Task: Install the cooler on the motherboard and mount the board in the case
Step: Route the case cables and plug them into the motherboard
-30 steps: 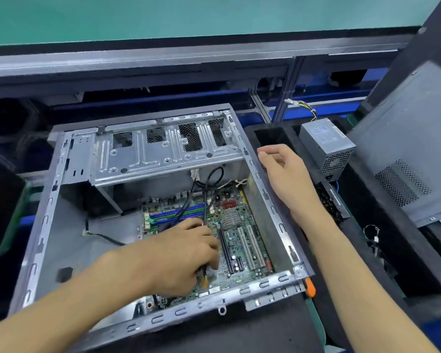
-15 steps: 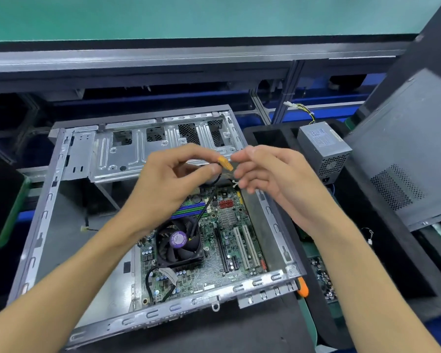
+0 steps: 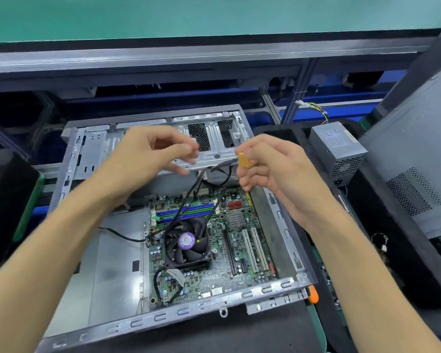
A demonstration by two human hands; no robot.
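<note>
The green motherboard (image 3: 242, 248) lies inside the open metal case (image 3: 278, 220), at its right half. A black fan cooler (image 3: 187, 244) with a purple label sits on the board. Black cables (image 3: 189, 197) rise from the board toward my hands. My right hand (image 3: 273, 169) pinches a small yellow connector (image 3: 244, 160) at a cable's end, above the case's far side. My left hand (image 3: 153, 154) hovers just to the left of it with its fingers loosely curled, holding nothing that I can see.
A grey power supply (image 3: 337, 149) stands on black foam at the right of the case. A grey case side panel (image 3: 418, 154) leans at the far right. An orange tool handle (image 3: 313, 296) pokes out by the case's near right corner.
My left hand came up out of the case with the yellow connector. The connector has passed from my left hand to my right, and the hands have drawn slightly apart.
</note>
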